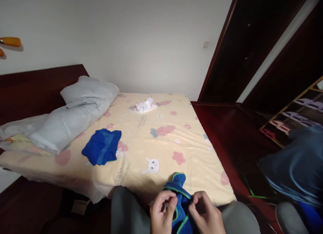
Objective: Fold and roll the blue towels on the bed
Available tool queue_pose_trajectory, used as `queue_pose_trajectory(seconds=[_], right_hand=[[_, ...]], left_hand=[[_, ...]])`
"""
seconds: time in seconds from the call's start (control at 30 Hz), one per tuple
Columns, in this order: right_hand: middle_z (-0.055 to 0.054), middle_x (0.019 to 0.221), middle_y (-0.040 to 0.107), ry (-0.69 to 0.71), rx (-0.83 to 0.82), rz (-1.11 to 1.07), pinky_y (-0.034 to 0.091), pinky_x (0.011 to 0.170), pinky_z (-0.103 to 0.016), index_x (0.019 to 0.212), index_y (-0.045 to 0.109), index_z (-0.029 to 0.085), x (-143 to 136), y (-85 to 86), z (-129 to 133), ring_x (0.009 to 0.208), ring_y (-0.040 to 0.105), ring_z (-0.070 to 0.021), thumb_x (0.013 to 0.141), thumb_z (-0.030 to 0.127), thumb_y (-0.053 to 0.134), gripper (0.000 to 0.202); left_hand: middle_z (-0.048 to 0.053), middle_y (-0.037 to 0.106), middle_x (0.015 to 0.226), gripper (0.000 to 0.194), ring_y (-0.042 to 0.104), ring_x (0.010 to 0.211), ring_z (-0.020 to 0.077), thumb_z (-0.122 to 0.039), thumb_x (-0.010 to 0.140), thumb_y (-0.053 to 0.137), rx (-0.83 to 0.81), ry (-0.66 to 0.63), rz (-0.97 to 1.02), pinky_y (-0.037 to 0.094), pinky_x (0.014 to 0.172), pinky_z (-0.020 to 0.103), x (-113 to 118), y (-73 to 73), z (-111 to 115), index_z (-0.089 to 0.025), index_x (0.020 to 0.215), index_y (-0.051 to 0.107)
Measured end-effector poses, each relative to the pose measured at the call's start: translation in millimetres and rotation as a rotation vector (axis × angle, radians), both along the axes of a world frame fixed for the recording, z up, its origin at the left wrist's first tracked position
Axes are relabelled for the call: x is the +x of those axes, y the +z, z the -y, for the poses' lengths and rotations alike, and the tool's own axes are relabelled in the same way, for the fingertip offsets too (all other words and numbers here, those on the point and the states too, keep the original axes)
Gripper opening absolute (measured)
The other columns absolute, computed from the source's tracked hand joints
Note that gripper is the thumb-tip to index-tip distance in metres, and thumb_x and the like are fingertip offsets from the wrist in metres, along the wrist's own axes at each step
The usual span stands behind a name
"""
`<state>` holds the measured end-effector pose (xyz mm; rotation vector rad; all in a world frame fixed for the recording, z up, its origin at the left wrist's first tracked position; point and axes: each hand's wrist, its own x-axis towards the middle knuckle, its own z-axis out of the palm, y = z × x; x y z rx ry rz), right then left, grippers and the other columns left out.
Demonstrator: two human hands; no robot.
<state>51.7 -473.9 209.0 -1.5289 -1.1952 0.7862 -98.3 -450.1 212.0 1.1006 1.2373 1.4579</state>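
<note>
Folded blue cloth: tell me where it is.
In the head view, the folded blue cloth lies left of centre on the bed, near the grey bedding.

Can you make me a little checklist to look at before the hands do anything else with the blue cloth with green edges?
1. Left hand at the green-edged cloth: ok.
2. Right hand at that cloth too: ok.
3. Firm grip with both: cannot tell, because the fingertips are hard to make out.
4. Green-edged cloth spread flat: not ok, it is bunched up between the hands.
5. Other blue cloth apart from it: ok, it lies farther left on the bed.
6. White bundle away from the hands: ok, it sits toward the bed's far side.
</note>
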Motion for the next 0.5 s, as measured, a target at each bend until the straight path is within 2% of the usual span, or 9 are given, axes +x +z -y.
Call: queue_pose_trajectory(seconds=[0.1,0.2,0.3,0.4,0.5], right_hand=[[0.003,0.081,0.063,-0.173,-0.05,-0.143,0.046,0.055,-0.022,0.098,0.053,0.027,9,-0.8,-2,0.06,0.056,-0.0127,0.079,0.048,0.069,0.032],[-0.002,0.096,0.067,-0.189,-0.083,-0.343,0.05,0.058,-0.024,0.106,0.054,0.028,34,-0.6,-1,0.071,0.063,-0.0171,0.072,0.053,0.076,0.047],[-0.001,0.091,0.066,-0.187,-0.128,-0.502,0.05,0.056,-0.025,0.108,0.058,0.03,58,1.7,5,0.064,0.058,-0.0159,0.065,0.05,0.083,0.053],[0.002,0.074,0.062,-0.208,-0.146,-0.622,0.048,0.05,-0.025,0.1,0.063,0.031,68,10.1,12,0.056,0.053,-0.0155,0.058,0.044,0.087,0.05],[-0.001,0.08,0.069,-0.269,-0.148,-0.69,0.055,0.055,-0.03,0.094,0.069,0.031,70,20.7,15,0.064,0.062,-0.0203,0.053,0.042,0.089,0.047]], left_hand=[[0.009,0.077,0.087,0.047,0.073,0.082,0.0231,-0.064,0.07,0.082,-0.092,0.184,0.103,0.06,0.073,0.026,-23,-1.5,-9,-0.019,0.085,0.078],[0.009,0.077,0.099,0.056,0.072,0.091,0.0224,-0.065,0.064,0.086,-0.158,0.335,0.24,0.059,0.075,0.024,-58,2.6,-24,-0.018,0.095,0.077],[0.006,0.075,0.106,0.054,0.07,0.099,0.0201,-0.059,0.066,0.087,-0.139,0.433,0.341,0.058,0.077,0.022,-82,14.4,-31,-0.02,0.102,0.076],[0.006,0.073,0.114,0.046,0.069,0.109,0.0218,-0.049,0.073,0.085,-0.144,0.396,0.432,0.059,0.087,0.027,-87,26.4,-31,-0.024,0.109,0.074],[0.007,0.074,0.119,0.044,0.069,0.114,0.0255,-0.043,0.076,0.079,-0.198,0.294,0.505,0.061,0.089,0.033,-86,31.4,-32,-0.027,0.116,0.072]])
